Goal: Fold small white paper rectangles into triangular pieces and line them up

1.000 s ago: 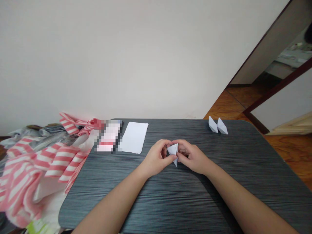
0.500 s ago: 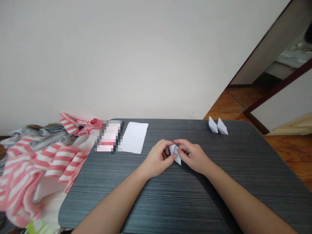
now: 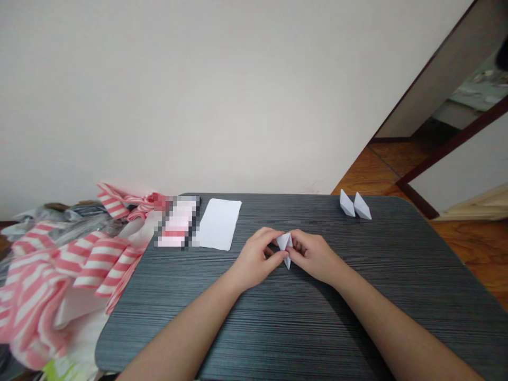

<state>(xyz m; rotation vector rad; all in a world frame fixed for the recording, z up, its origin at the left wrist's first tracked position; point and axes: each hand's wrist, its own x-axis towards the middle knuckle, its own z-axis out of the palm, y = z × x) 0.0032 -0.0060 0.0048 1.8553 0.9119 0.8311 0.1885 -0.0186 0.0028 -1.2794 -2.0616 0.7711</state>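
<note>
- Pink-striped fabric [image 3: 95, 270] heaped at 9 o'clock from the hands
- Blank white paper [image 3: 218, 224] at 10 o'clock
- Left hand [image 3: 254, 259] pinching the folded paper [image 3: 285, 244] (small, pointed), held just above the dark table [image 3: 278, 338]
- Right hand [image 3: 313, 259] pinching its other side
- Two folded paper shapes [image 3: 355, 205] side by side at 1 o'clock

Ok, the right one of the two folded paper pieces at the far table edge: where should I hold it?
Probably pinch the folded paper piece along its top ridge, from above on the near side: it stands narrow, so that ridge is easiest.
</note>
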